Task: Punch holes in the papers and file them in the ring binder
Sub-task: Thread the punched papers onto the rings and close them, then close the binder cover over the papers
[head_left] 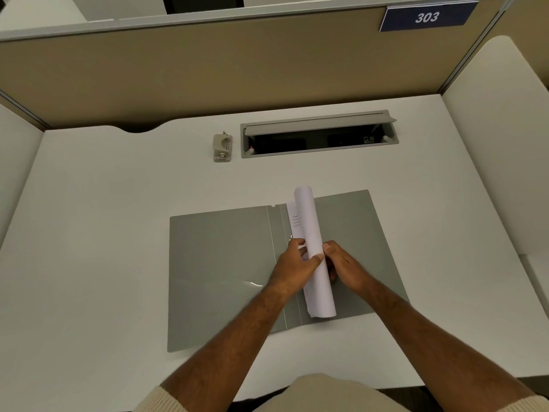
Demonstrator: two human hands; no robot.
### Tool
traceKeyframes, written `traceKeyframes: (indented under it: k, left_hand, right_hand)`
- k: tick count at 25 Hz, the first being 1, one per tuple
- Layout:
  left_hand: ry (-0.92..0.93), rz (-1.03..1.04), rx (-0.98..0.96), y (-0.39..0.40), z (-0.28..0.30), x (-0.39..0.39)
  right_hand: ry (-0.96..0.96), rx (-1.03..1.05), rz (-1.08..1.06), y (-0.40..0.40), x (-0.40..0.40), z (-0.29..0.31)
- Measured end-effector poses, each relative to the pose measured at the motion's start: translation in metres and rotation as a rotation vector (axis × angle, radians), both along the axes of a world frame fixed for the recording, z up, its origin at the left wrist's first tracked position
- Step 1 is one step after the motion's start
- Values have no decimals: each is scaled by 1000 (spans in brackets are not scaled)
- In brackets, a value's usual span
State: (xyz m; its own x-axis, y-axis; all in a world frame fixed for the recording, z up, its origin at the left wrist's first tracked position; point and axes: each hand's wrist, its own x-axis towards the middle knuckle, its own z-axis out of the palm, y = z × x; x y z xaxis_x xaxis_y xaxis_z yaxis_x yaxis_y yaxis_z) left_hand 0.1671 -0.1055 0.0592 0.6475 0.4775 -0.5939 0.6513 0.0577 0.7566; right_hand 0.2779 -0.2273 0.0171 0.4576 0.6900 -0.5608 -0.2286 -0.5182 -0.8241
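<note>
A grey ring binder lies open flat on the white desk. Over its spine, white papers are curled into a loose roll that runs front to back. My left hand holds the roll from the left, thumb across its top, fingers near a small metal ring. My right hand grips the roll from the right, fingers tucked under it. A beige hole punch stands far back on the desk, apart from both hands.
An open cable tray with a raised lid is set into the desk behind the binder. Beige partition walls enclose the desk at the back and sides. A sign reading 303 hangs at the upper right.
</note>
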Motion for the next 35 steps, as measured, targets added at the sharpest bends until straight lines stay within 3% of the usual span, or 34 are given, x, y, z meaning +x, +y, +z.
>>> traceKeyframes:
  k: [5,9,13,17,23,25,28,31,35]
  left_hand:
    - [48,-52,57,-2,4,-1]
    - [-2,-53,57,0,2,-5]
    - [-24,-43,37,-1,-2,-9]
    - [-30,-24,95,1,-4,-19]
    - [10,4,375,33,-10,-58]
    - [41,11,465,49,-13,-76]
    - [119,-18,671,74,-14,-103]
    - [261,-7,809,101,-15,-130]
    - [406,128,743,128,-22,-165]
  right_hand:
    - [48,-17,-135,-3,3,7]
    - [-76,-65,-101,-18,15,8]
    - [-117,13,-112,-39,27,20]
    - [-77,-65,-254,-63,36,23]
    - [-169,-139,-329,-92,49,13]
    - [-296,-202,-364,-102,52,6]
    - [-632,-333,-358,-119,56,-11]
    - [-660,-420,-317,-126,55,-18]
    - [-707,-467,-215,-124,45,-16]
